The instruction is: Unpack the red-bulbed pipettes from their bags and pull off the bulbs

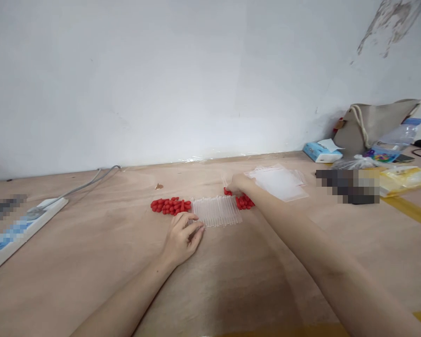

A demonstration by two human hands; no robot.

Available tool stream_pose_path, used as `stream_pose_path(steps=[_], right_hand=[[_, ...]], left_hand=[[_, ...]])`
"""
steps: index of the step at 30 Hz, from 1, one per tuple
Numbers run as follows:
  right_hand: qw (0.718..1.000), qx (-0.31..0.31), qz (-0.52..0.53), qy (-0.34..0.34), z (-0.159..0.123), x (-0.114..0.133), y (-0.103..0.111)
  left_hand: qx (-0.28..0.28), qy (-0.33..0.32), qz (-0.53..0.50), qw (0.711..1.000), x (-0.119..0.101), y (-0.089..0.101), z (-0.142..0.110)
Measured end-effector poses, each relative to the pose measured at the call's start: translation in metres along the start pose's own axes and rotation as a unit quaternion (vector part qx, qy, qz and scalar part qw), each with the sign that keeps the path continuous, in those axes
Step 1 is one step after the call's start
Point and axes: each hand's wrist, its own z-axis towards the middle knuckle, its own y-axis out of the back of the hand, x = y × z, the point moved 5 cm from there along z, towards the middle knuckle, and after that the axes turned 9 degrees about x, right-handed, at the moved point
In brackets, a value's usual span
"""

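Note:
A row of slim clear tubes (215, 213) lies side by side on the wooden table. Red rubber bulbs (168, 206) are heaped at its left end, and more red bulbs (244, 202) sit at its right end, partly covered by my right forearm. I cannot tell whether these bulbs are fixed to the tubes. My left hand (184, 236) rests at the row's lower left corner, fingers loosely bent and apart. Beyond the row, my right hand (239, 183) is closed on a dropper; its red bulb (227, 191) shows below the fingertips, a thin clear tube above.
Clear plastic sheets or bags (279, 182) lie behind my right forearm. Farther right are a tissue pack (323, 152), a grey bag (379, 124), a yellow packet (405, 180) and a blurred dark object (354, 185). A power strip (28, 234) with a grey cable lies left.

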Motion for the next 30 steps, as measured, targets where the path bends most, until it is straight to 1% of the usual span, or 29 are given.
stream_pose_path(steps=[3, 5, 7, 9, 12, 14, 16, 17, 18, 20, 23, 25, 27, 30], right_hand=[[0.999, 0.041, 0.003, -0.015, 0.002, 0.002, -0.006], [0.999, 0.043, 0.005, -0.016, 0.0, 0.002, -0.005], [1.0, 0.021, 0.002, -0.011, -0.003, 0.0, 0.002], [1.0, -0.015, -0.004, -0.002, -0.01, -0.002, 0.013], [0.997, -0.061, -0.012, 0.037, -0.03, -0.009, 0.025], [0.993, -0.079, -0.018, 0.083, -0.049, -0.014, 0.022], [0.985, -0.108, -0.02, 0.137, -0.071, -0.019, 0.012], [0.964, -0.163, -0.018, 0.207, -0.085, -0.018, 0.007], [0.942, -0.204, -0.027, 0.264, -0.099, -0.019, -0.001], [0.89, -0.277, -0.064, 0.358, -0.123, -0.022, -0.019], [0.804, -0.344, -0.14, 0.465, -0.147, -0.027, -0.049], [0.763, -0.374, -0.164, 0.5, -0.154, -0.031, -0.063], [0.746, -0.399, -0.159, 0.509, -0.156, -0.033, -0.071], [0.741, -0.42, -0.131, 0.507, -0.155, -0.031, -0.077]], left_hand=[[0.006, 0.0, -0.003, 1.0, 0.0, 0.0, 0.0], [0.009, -0.002, -0.004, 1.0, 0.0, 0.0, 0.0], [0.01, -0.004, -0.003, 1.0, 0.0, 0.0, 0.0], [0.01, -0.006, -0.001, 1.0, -0.001, 0.0, 0.0], [0.011, -0.007, 0.002, 1.0, -0.001, 0.0, 0.0], [0.01, -0.007, 0.002, 1.0, -0.001, 0.0, 0.0], [0.002, -0.003, 0.001, 1.0, -0.001, 0.0, 0.0], [-0.009, 0.002, 0.002, 1.0, -0.002, 0.001, 0.0], [-0.022, 0.007, 0.005, 1.0, -0.002, 0.003, 0.0], [-0.045, 0.012, 0.018, 0.999, -0.004, 0.005, 0.001], [-0.045, -0.006, 0.046, 0.998, -0.009, 0.006, 0.002], [-0.027, -0.028, 0.06, 0.997, -0.014, 0.005, 0.002], [-0.003, -0.053, 0.065, 0.996, -0.019, 0.002, 0.002], [0.035, -0.078, 0.054, 0.995, -0.026, -0.004, 0.002]])
